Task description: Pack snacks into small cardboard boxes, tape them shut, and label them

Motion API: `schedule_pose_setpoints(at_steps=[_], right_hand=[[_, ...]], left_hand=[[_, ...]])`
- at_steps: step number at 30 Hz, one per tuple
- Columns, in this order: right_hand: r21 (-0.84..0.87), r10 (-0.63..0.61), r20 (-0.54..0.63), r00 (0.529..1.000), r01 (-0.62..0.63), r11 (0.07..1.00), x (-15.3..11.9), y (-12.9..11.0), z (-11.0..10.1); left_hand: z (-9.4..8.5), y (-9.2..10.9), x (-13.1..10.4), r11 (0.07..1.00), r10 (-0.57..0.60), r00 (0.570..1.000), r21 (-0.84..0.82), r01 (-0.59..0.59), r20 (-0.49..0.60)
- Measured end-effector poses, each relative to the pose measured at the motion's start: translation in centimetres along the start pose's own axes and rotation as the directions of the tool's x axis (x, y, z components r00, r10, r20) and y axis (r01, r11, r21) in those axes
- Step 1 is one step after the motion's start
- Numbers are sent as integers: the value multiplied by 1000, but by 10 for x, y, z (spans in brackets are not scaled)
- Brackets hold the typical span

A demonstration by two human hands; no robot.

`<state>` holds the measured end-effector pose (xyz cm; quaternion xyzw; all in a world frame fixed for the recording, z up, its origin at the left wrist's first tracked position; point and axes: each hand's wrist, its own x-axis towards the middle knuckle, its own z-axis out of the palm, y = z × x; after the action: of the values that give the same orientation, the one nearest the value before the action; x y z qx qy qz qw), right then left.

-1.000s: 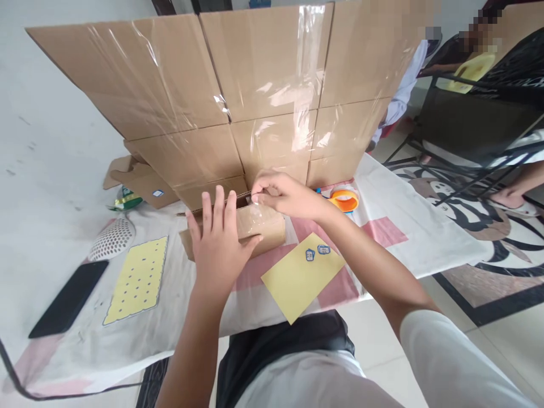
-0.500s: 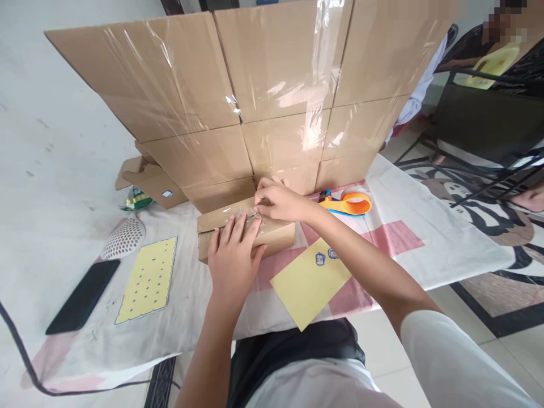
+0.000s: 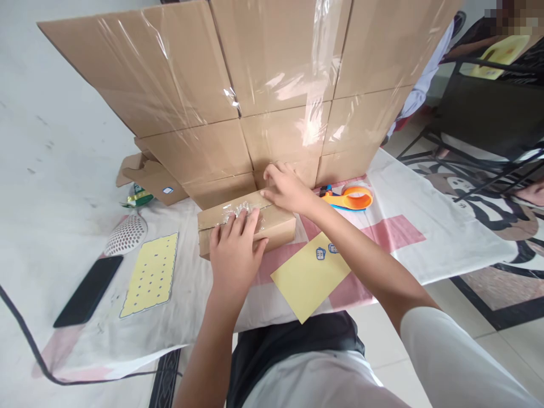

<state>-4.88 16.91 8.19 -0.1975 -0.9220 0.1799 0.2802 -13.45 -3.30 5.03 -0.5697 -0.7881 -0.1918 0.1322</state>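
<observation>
A small cardboard box [image 3: 276, 226] lies on the cloth-covered table, with crinkled clear tape [image 3: 242, 208] on its top. My left hand [image 3: 236, 243] rests on the box's top and near side, its fingers apart. At the box's right rear edge is my right hand [image 3: 287, 190], its fingers curled and the thumb against the top; whether it pinches any tape is too small to tell. Behind both hands a large cardboard panel [image 3: 280, 79] with strips of clear tape stands upright.
An orange tape dispenser [image 3: 355, 198] sits right of the box. Yellow paper [image 3: 306, 283], a dotted yellow card [image 3: 151, 275], a black phone [image 3: 88, 292] and a perforated scoop [image 3: 126, 233] lie on the tablecloth [image 3: 191, 306]. A person sits by a dark chair [image 3: 488, 113].
My right hand has moved slightly right and back along the box top, away from my left fingers. My left hand stays on the box. The view has shifted a little.
</observation>
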Motion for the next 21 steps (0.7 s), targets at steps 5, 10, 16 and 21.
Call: schedule_pose_setpoints(at_steps=[5,10,16,21], right_hand=[[215,128,-125,984,-99,972,-67,12,-20],[137,475,110,873,-487,863,-172,45,-37],[136,457,115,882,-470,872,-229,56,-26],[2,417,62,907,-418,908,-230,54,-10]], left_hand=[[-21,5,14,994,25,999,104,-27,22],[-2,40,-16,990,143,954,39,-137,-263],[65,78,-35,937,304,916,-257,-237,264],[76,86,-10,953,291,848,-207,-220,442]])
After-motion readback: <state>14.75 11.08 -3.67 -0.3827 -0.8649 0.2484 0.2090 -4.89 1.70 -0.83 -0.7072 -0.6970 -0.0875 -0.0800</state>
